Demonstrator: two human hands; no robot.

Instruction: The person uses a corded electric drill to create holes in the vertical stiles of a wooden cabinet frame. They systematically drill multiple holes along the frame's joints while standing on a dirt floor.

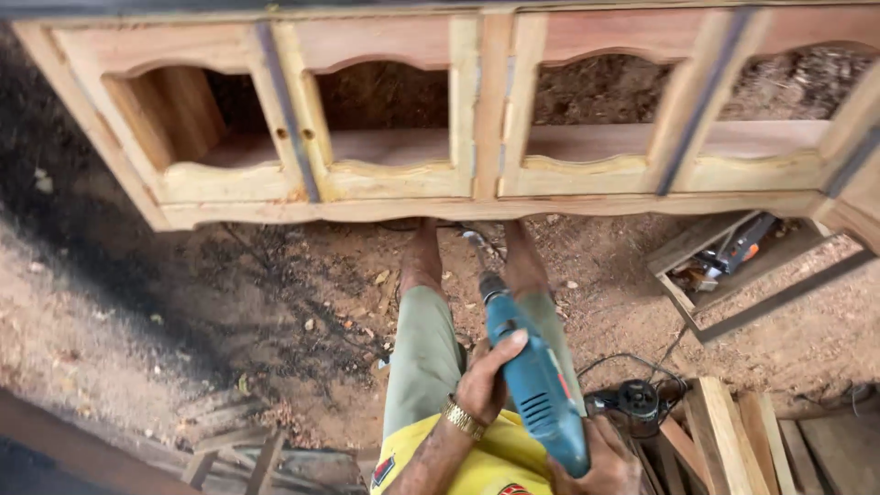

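Note:
A blue electric drill points forward and down toward the bottom rail of a bare wooden cabinet with arched door openings. My left hand, with a gold watch on its wrist, wraps the side of the drill's body. My right hand grips the drill's handle at the lower edge of the view. The drill's chuck and bit hang just below the cabinet's lower edge, above the dirt between my legs. Two small holes show beside the left pair of doors.
Reddish dirt ground with sawdust lies below the cabinet. A wooden frame with tools in it lies at right. Planks and a black power tool with a cord sit at lower right. Scrap wood lies at lower left.

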